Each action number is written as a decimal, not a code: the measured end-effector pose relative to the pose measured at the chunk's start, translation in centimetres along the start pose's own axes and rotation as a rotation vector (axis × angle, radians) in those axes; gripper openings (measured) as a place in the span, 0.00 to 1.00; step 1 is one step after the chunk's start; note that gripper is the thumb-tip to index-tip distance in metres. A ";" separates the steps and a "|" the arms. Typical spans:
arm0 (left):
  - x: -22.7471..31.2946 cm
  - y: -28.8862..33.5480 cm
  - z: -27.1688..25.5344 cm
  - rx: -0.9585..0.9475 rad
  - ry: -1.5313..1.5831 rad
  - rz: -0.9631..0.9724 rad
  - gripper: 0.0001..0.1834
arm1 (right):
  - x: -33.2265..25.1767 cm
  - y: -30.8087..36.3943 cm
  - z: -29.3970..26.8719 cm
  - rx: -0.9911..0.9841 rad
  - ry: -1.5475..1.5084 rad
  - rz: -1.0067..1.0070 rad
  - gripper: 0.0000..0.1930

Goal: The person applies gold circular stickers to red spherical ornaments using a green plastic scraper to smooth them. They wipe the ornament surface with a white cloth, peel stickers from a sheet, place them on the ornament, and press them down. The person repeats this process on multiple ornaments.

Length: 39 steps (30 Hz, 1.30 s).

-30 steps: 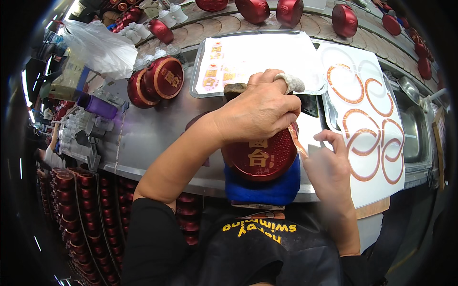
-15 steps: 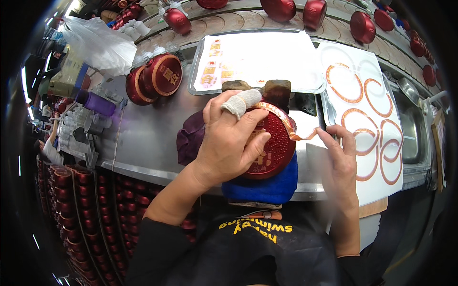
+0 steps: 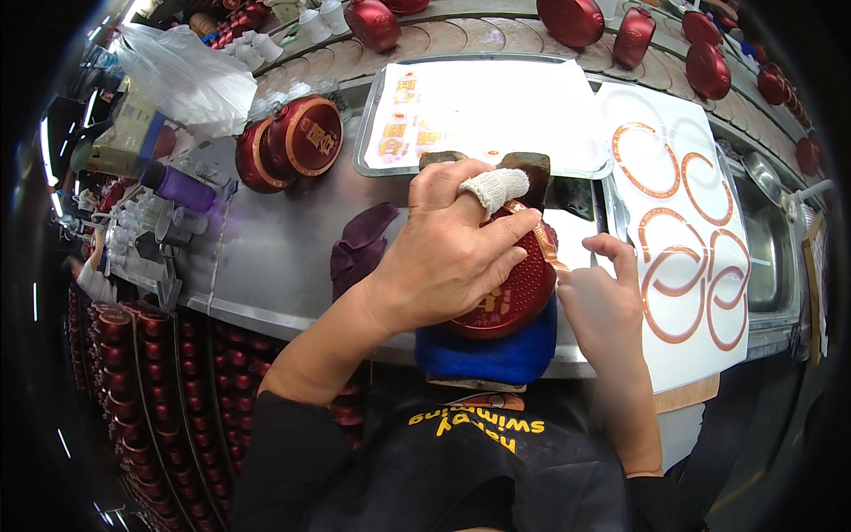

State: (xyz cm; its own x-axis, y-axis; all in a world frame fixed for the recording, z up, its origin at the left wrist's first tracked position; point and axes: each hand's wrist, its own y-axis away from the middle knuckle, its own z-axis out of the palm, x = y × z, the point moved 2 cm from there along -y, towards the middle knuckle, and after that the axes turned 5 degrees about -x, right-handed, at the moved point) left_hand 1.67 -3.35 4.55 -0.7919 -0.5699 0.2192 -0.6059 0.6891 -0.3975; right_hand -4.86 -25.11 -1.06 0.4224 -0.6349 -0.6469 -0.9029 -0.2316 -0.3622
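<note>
A round red bottle (image 3: 525,297) with a dotted face and gold print rests on a folded blue cloth (image 3: 487,359) in front of me. My left hand (image 3: 448,253) is laid over its upper left side, fingers curled at the top rim and thumb on the face. A white cloth sleeve (image 3: 496,188) covers one of its fingers. Along the bottle's upper right rim runs a thin orange-gold decal strip (image 3: 546,245), under my left fingertips. My right hand (image 3: 605,306), slightly blurred, pinches the strip's loose end at the bottle's right edge.
Beyond the bottle lies a metal tray (image 3: 359,151) with a printed white sheet. On the right, a white sheet (image 3: 660,368) carries several ring-shaped decals. Two decorated bottles (image 3: 310,137) and a purple cloth (image 3: 359,248) are left. Red bottles stand along the slatted conveyor (image 3: 496,35) behind.
My left hand has slid right along the bottle's top rim. The right hand has come left and lower, bringing the strip's loose end closer to the bottle. Bottles on the conveyor have shifted right.
</note>
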 end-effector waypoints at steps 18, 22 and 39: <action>-4.0 -5.3 1.0 -0.094 0.176 0.075 0.12 | -0.9 -1.5 -1.6 0.013 -0.059 0.072 0.10; -3.8 -5.5 1.1 -0.190 0.148 0.054 0.16 | -0.3 -0.8 -0.6 -0.041 -0.097 0.115 0.10; -3.5 -6.1 1.6 -0.254 0.101 0.041 0.22 | 0.3 0.3 0.5 -0.074 -0.573 0.345 0.08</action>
State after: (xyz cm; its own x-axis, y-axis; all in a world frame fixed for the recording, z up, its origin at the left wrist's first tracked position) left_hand 8.25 -6.24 4.82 -0.8117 -0.5010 0.3001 -0.5631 0.8078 -0.1745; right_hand -4.98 -24.98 -1.65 0.0657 -0.1951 -0.9786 -0.9882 -0.1486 -0.0367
